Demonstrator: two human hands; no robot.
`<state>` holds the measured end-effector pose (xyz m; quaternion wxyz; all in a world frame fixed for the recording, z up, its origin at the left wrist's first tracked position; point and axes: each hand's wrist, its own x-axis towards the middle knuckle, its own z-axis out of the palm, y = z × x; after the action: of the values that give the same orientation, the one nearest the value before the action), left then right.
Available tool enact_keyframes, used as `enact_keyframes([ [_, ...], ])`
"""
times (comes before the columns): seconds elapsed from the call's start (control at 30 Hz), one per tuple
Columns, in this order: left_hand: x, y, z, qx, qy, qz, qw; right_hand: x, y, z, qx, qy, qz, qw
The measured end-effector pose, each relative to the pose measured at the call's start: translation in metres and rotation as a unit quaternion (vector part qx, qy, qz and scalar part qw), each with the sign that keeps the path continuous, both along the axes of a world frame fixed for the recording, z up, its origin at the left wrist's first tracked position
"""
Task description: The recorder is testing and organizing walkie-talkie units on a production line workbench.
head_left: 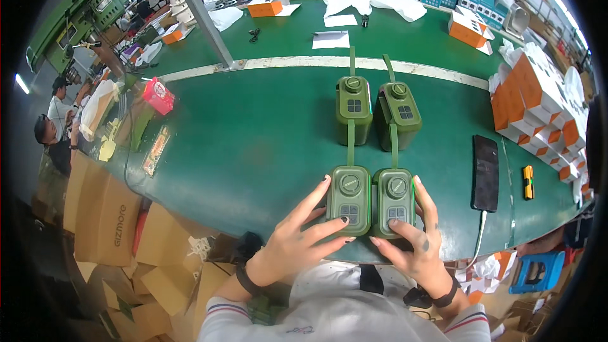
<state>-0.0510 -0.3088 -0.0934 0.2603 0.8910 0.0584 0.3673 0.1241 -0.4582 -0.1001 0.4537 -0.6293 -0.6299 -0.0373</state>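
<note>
Two radios [372, 199] sit side by side at the bench [253, 145] front edge, two more [378, 113] behind them, a phone [486, 173] to their right.
</note>
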Motion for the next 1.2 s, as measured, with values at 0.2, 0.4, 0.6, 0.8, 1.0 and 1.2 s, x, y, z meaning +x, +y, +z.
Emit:
enact_keyframes([
  [0.2,0.001,0.002,0.001,0.015,0.005,-0.007,1.000,-0.001,0.003,-0.002,0.021,0.028,-0.008,0.999],
  [0.4,0.002,0.003,0.000,-0.032,0.011,-0.011,0.999,0.000,0.006,-0.004,0.025,0.038,-0.016,0.999],
  [0.6,0.002,0.002,-0.003,-0.034,0.007,-0.013,0.999,0.000,0.004,-0.006,0.033,0.035,-0.017,0.999],
  [0.8,0.001,0.003,-0.003,-0.008,-0.003,0.001,1.000,-0.002,0.003,-0.007,0.034,0.038,-0.015,0.999],
  [1.0,0.003,0.005,-0.004,-0.007,0.000,-0.004,1.000,0.000,0.004,-0.007,0.032,0.040,-0.014,0.999],
  [1.2,0.000,0.009,0.002,0.020,0.019,0.006,1.000,0.005,0.004,0.009,-0.012,0.004,-0.009,1.000],
])
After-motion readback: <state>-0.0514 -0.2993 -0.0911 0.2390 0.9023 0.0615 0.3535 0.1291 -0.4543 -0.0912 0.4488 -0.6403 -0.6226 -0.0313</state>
